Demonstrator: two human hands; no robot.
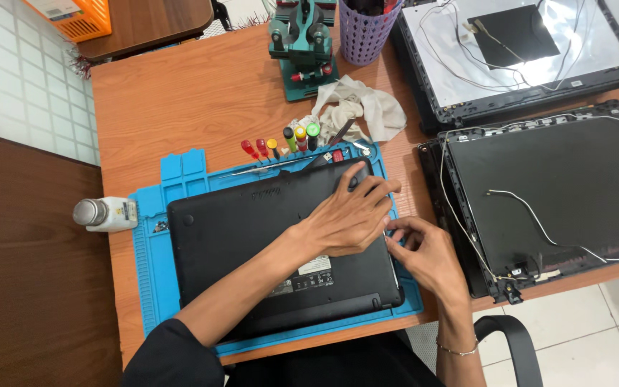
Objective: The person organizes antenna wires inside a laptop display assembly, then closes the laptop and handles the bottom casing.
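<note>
A black laptop base (252,236) lies bottom side up on a blue work mat (152,272). My left hand (349,218) rests flat on its right part, fingers spread toward the far right corner. My right hand (428,254) is at the laptop's right edge, its fingertips pinched together at the seam just below my left hand's fingers. Whether a small tool sits between those fingertips is not visible. A thin bracelet circles my right wrist.
Small screwdrivers with coloured handles (281,147) line the mat's far edge beside a white cloth (356,107). A green vise (301,43) and purple basket (367,32) stand behind. Two opened laptop lids with loose cables (553,201) (517,50) fill the right. A white bottle (105,213) lies left.
</note>
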